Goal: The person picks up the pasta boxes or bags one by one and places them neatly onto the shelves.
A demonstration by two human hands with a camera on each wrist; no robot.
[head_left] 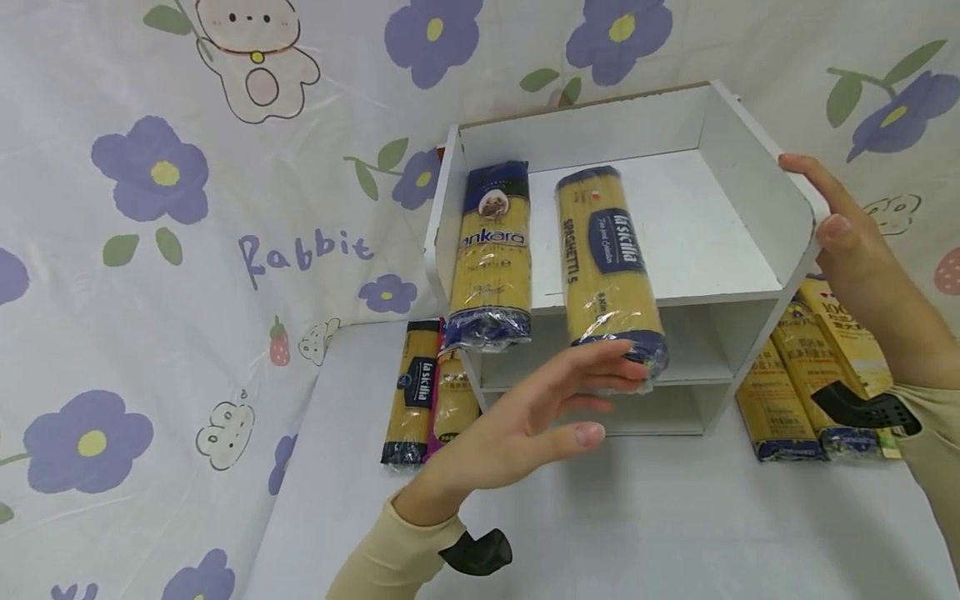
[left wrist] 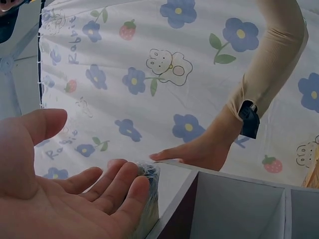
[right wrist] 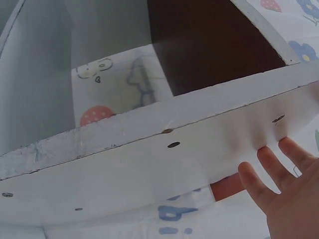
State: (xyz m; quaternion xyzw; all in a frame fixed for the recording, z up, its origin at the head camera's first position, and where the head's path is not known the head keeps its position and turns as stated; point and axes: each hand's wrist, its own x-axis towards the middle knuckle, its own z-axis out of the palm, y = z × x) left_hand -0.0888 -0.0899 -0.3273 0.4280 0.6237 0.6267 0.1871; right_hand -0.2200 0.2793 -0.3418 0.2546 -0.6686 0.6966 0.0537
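Your left hand (head_left: 517,425) is open, palm up near the table's front edge, its straight fingertips (head_left: 626,371) touching the lower end of the clear-wrapped yellow La Sicilia spaghetti packet (head_left: 609,267). That packet lies on the top tier of the white wooden shelf unit (head_left: 675,217), overhanging its front edge. It looks light and stiff but brittle, with slippery film; hold it around the middle. Your right hand (head_left: 843,229) rests flat-fingered against the shelf's right wall. The Ankara packet (head_left: 491,250) lies beside it.

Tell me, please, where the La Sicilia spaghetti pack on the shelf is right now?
In the head view, the La Sicilia pack lies on the white shelf's top tier, right of the Ankara pack, left hand fingertips at its near end.
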